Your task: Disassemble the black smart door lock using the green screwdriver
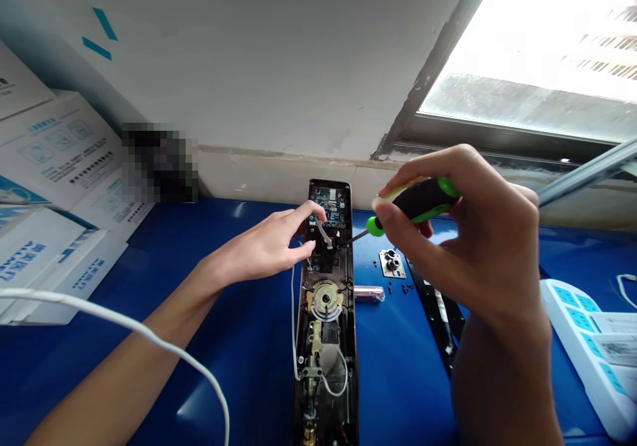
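A long black door lock housing [353, 340] lies open-side up, showing its circuit board [334, 200], a round metal disc [326, 298] and thin wires. My left hand [269, 243] rests at its upper left edge. The thumb and index finger are spread, with a short grey cable [323, 232] and its white plug between them; I see no grip on the cable. My right hand [462, 233] is closed around a green-and-black screwdriver [423, 200]. The screwdriver's shaft slants down left, its tip inside the housing beside the plug.
Right of the housing lie a metal plate with a cylinder [393, 264], several small black screws [408, 289], a pinkish metal bar [369, 293] and a black strip [438, 306]. A white power strip [582, 340] is farther right. White boxes [64, 160] stand left; a white cable [149, 333] crosses in front.
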The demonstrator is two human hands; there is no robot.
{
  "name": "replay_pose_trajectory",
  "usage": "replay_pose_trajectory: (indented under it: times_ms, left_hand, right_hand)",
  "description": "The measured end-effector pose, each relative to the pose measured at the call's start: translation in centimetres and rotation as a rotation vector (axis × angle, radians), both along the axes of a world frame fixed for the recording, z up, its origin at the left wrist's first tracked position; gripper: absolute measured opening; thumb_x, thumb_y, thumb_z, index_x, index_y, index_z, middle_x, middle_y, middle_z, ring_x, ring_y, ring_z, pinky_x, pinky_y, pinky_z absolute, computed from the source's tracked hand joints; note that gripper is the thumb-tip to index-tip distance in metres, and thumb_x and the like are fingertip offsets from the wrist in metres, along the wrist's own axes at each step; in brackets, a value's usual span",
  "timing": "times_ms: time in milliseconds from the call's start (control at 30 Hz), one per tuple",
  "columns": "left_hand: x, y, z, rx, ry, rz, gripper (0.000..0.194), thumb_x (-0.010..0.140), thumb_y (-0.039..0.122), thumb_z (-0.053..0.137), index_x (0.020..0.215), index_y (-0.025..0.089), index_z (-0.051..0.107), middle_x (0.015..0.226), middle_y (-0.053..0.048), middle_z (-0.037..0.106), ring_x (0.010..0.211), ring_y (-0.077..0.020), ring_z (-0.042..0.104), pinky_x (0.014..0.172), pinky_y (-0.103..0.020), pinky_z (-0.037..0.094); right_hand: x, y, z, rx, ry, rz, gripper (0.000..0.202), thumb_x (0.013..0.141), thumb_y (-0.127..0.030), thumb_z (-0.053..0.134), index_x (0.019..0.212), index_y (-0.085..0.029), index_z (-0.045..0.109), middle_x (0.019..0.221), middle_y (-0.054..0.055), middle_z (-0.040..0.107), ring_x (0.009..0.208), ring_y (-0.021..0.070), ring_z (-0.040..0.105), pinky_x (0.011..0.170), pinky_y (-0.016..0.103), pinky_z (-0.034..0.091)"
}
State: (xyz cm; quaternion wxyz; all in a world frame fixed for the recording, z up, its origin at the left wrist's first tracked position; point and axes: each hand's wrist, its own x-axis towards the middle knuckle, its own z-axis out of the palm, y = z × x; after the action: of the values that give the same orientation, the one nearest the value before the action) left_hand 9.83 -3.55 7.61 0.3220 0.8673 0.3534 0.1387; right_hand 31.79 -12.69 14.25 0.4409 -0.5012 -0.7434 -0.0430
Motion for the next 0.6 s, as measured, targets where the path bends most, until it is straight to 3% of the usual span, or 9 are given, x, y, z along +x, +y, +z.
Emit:
replay_pose_trajectory:
  times_ms: [100, 200, 333, 400, 600]
  left_hand:
    - [0.0, -0.03, 0.06, -0.006, 0.002, 0.0, 0.037, 0.095, 0.033, 0.057, 0.132, 0.031, 0.052, 0.11, -0.003, 0.067, 0.097, -0.0233, 0.063, 0.086, -0.035, 0.048]
    - [-0.01, -0.03, 0.03, -0.013, -0.002, -0.006, 0.037, 0.096, 0.033, 0.056, 0.132, 0.031, 0.052, 0.111, -0.003, 0.067, 0.097, -0.0234, 0.064, 0.088, -0.036, 0.048]
    - [-0.03, -0.02, -0.04, -0.005, -0.006, -0.009, 0.037, 0.096, 0.034, 0.055, 0.132, 0.03, 0.052, 0.109, -0.004, 0.068, 0.097, -0.024, 0.064, 0.088, -0.037, 0.048]
    - [-0.04, -0.03, -0.06, -0.001, -0.005, -0.006, 0.037, 0.096, 0.034, 0.055, 0.133, 0.03, 0.052, 0.108, -0.004, 0.067, 0.097, -0.024, 0.064, 0.088, -0.036, 0.048]
    - [-0.04, 0.0, -0.04, -0.002, -0.002, -0.003, 0.039, 0.096, 0.033, 0.056, 0.134, 0.031, 0.051, 0.115, -0.004, 0.067, 0.103, -0.0246, 0.063, 0.09, -0.037, 0.048]
  right_hand:
    - [-0.04, 0.14, -0.17, 0.069, -0.019, -0.097, 0.014, 0.082, -0.026, 0.079, 0.089, -0.026, 0.067, 0.078, -0.004, 0.07, 0.061, 0.0115, 0.059, 0.054, 0.032, 0.046]
    - [0.09, 0.08, -0.07, 0.052, -0.019, -0.091, 0.012, 0.087, -0.023, 0.073, 0.096, -0.028, 0.068, 0.081, -0.004, 0.07, 0.061, 0.0117, 0.059, 0.054, 0.032, 0.048]
    - [0.35, -0.16, 0.21, -0.058, 0.03, 0.078, 0.042, 0.083, -0.013, 0.068, 0.121, -0.03, 0.062, 0.106, 0.0, 0.072, 0.084, 0.0184, 0.071, 0.07, 0.036, 0.058]
    - [0.37, -0.24, 0.25, -0.063, 0.011, 0.088, 0.048, 0.081, -0.01, 0.066, 0.125, -0.03, 0.059, 0.111, 0.002, 0.071, 0.09, 0.0204, 0.071, 0.075, 0.036, 0.058]
    - [0.16, 0.17, -0.21, 0.037, -0.059, 0.001, 0.033, 0.079, -0.017, 0.078, 0.108, -0.025, 0.065, 0.095, -0.001, 0.073, 0.067, 0.0132, 0.063, 0.056, 0.031, 0.051]
